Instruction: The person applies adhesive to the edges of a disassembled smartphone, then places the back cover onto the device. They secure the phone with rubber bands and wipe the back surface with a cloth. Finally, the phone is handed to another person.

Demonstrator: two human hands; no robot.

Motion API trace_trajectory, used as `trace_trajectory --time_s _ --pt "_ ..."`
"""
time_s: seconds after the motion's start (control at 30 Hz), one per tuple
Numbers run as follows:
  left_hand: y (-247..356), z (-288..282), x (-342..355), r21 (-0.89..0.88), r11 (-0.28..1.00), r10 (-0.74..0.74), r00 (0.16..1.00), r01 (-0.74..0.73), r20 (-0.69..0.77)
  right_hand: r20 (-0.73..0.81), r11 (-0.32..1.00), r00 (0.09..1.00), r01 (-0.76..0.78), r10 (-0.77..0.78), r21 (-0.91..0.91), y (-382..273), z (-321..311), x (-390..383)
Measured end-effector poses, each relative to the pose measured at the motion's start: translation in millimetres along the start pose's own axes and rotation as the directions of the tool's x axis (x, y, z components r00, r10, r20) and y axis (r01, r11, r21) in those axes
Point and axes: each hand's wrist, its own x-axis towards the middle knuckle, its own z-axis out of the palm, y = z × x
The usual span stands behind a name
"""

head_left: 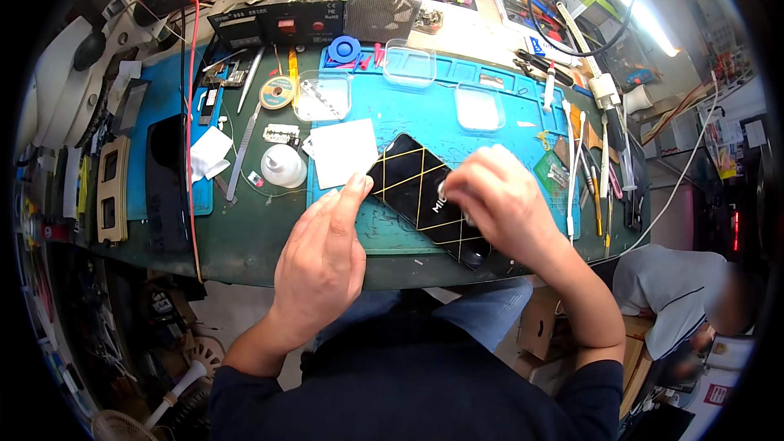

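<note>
black phone (418, 193) — partly hidden behind right hand (500, 202), grip unclear

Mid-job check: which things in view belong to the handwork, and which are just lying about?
In use:
- black phone-like slab with yellow lines; left hand at its left corner, right hand over its right part
- blue mat, under the slab

Apparently just lying about:
- white bottle
- spool
- clear boxes
- white sheet
</note>
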Motion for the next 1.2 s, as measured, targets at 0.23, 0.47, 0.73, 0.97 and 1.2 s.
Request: trace_trajectory --time_s 0.23,0.47,0.73,0.97,1.2 --pt "-0.2 -0.6 -0.5 -0.012 1.0 -0.007 1.0 0.007 0.019 0.009 0.996 0.999 0.047 -0.048 0.08 -8.0 3.4 -8.0" --pt "2.9 0.2 1.8 0.014 1.0 -0.013 1.0 0.013 0.014 -0.083 0.992 0.992 -0.084 0.092 0.092 21.6 -5.2 5.9" --pt "3.4 -0.3 1.3 0.02 1.0 -0.013 1.0 0.012 0.018 0.122 0.963 0.98 -0.181 0.159 0.198 25.6 -9.1 1.8" --pt "4.2 -2.4 2.4 0.02 1.0 -0.013 0.999 0.012 0.037 0.048 0.97 0.983 -0.183 0.177 0.16 22.6 1.4 10.8" --pt "3.0 0.9 1.2 0.007 1.0 -0.008 1.0 0.008 0.023 0.079 0.926 0.956 -0.294 0.283 0.236 19.1 14.0 36.1"
